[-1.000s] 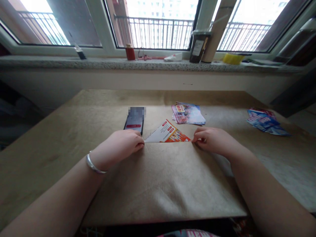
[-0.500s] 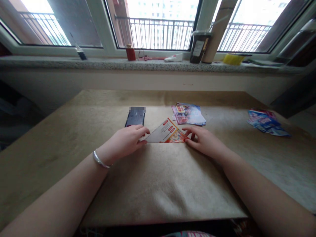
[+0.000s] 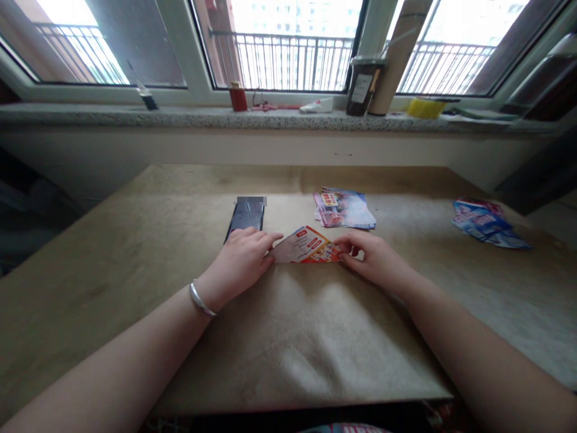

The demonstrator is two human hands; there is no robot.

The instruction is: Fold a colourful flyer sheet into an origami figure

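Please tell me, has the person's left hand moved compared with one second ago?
Yes. The left hand has slid forward and rightward: its fingers now overlap the near end of the phone, which earlier showed whole beyond them.

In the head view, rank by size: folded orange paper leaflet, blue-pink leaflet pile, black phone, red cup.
Folded orange paper leaflet and blue-pink leaflet pile: alike.
Black phone.
Red cup, though farthest.

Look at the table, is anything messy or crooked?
A little. The leaflet between the left hand and right hand looks folded slantwise, its top edge tilted. The blue pile on the right of the table is fanned out unevenly. Nothing looks spilled or torn.
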